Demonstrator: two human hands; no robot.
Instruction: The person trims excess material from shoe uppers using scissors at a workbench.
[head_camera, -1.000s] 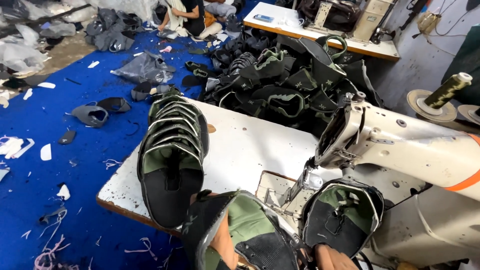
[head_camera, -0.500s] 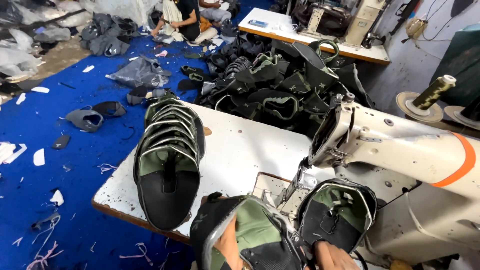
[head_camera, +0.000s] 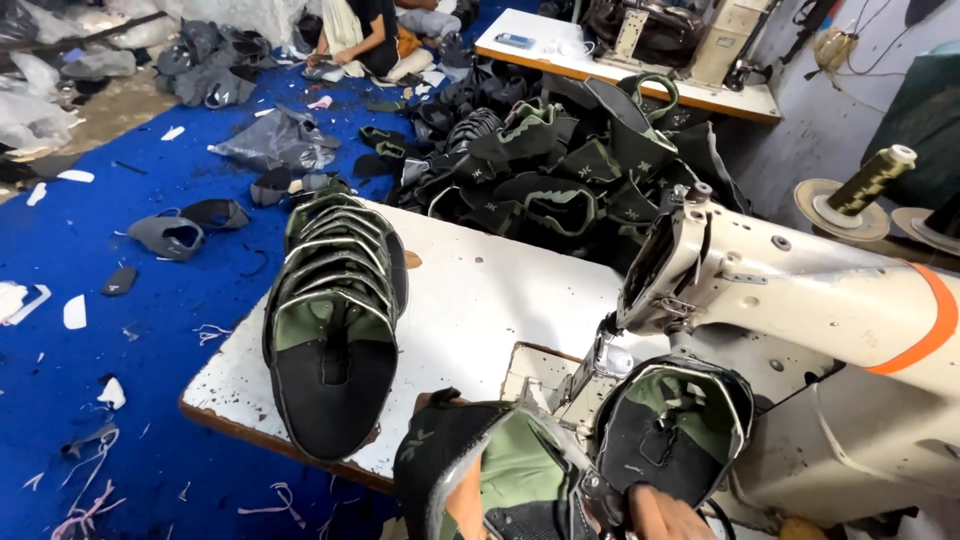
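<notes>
My left hand (head_camera: 463, 503) is low at the table's front edge, tucked inside a black-and-green shoe upper (head_camera: 505, 462) with pale trim, and grips it. At the bottom edge, my right hand (head_camera: 662, 516) holds the rim of the upper's other half (head_camera: 672, 432), which lies under the head of the cream sewing machine (head_camera: 800, 290). Only part of each hand shows. A neat stack of matching uppers (head_camera: 335, 330) lies on the white table (head_camera: 480, 300) to the left of my hands.
A big heap of black-and-green uppers (head_camera: 560, 170) lies behind the table. An olive thread cone (head_camera: 872, 178) stands at the right. Scraps litter the blue floor (head_camera: 120, 300). A person (head_camera: 365, 35) sits on the floor far back, near another table (head_camera: 620, 65).
My view has shifted a little. The upper in my hands has stayed by the needle, and both hands have stayed low on it.
</notes>
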